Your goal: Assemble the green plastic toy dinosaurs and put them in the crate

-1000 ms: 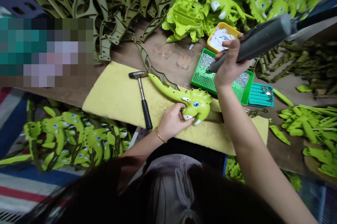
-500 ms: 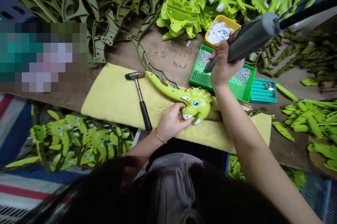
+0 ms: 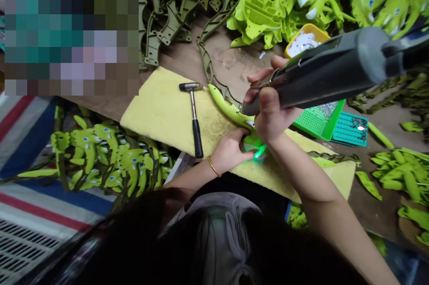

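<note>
My right hand (image 3: 273,113) is wrapped round a grey electric screwdriver (image 3: 330,68), its cord end up to the right and its nose pointing down-left. The nose is over a lime-green plastic dinosaur toy (image 3: 224,105) with a long curved part, lying on a yellow cloth (image 3: 154,111). My left hand (image 3: 232,150) grips the toy's head, which is largely hidden behind my right hand. A bright green glow falls on the head. Left of the toy lies a small hammer (image 3: 195,117) with a black handle.
A green basket (image 3: 311,123) of screws and a teal tray (image 3: 350,128) stand right; a yellow tub (image 3: 295,44) holds white parts. Green dinosaur parts (image 3: 261,8) and olive parts (image 3: 174,3) are heaped at the back. More dinosaur toys (image 3: 107,151) lie lower left.
My right hand has brought the screwdriver from above the screw basket leftwards to over the toy. A green glow has appeared on the toy's head. The view has shifted; my left hand keeps its grip.
</note>
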Demonstrator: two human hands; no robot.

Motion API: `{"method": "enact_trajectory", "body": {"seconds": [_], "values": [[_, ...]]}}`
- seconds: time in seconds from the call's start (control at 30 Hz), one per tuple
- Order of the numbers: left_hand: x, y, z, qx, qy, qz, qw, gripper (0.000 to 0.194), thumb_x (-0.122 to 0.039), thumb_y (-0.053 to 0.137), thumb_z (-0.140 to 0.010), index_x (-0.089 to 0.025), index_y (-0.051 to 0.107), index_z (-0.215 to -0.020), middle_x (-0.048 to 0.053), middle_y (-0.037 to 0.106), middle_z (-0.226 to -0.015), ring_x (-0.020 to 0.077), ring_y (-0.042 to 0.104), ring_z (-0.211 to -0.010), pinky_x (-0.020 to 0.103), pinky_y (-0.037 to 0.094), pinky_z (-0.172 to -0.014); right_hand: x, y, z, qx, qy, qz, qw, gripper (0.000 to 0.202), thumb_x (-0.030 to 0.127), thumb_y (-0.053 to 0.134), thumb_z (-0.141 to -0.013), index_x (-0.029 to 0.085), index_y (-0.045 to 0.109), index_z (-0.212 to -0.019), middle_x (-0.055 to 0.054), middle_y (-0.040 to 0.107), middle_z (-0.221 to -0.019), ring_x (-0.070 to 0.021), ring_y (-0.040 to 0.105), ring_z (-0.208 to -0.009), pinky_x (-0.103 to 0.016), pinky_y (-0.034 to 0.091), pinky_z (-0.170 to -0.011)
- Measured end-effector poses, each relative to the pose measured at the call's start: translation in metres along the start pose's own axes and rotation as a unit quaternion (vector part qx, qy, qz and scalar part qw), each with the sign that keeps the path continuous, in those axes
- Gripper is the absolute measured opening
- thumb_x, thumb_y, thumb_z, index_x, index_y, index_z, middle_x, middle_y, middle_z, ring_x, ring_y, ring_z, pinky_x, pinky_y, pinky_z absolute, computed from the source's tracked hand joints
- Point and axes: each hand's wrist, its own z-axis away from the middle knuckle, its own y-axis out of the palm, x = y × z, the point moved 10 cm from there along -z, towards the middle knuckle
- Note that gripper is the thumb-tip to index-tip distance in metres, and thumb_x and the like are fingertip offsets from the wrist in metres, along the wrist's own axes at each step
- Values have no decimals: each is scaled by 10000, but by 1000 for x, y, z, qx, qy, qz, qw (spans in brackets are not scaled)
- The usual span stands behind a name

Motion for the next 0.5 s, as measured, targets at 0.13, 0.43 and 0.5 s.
{"method": "enact_trajectory", "body": {"seconds": [0.13, 0.43, 0.5], "values": [[0, 1, 0, 9, 8, 10, 1000, 331, -288, 758, -670, -161, 600, -933, 16, 637, -741, 187, 630, -714, 292, 492, -686, -8, -1, 2, -28, -5, -4, 1000, 368, 566, 507, -854, 231, 641, -923, -34, 674, -891, -180, 699, -850, -382, 594, -801], [6, 6, 1, 23, -26, 26, 999, 238, -255, 742, -687, -176, 583, -846, 20, 630, -731, 205, 632, -745, 300, 482, -690, -36, 18, 17, 31, 67, -14, 997, 347, 500, 683, -752, 232, 661, -971, -12, 669, -837, -161, 681, -750, -326, 590, -671], [6, 7, 1, 29, -33, 26, 999, 229, -259, 738, -687, -177, 581, -831, 18, 623, -713, 206, 627, -723, 302, 475, -669, -37, 21, 20, 30, 78, -10, 996, 377, 510, 692, -738, 241, 647, -998, -7, 664, -828, -156, 671, -729, -318, 579, -644]]}}
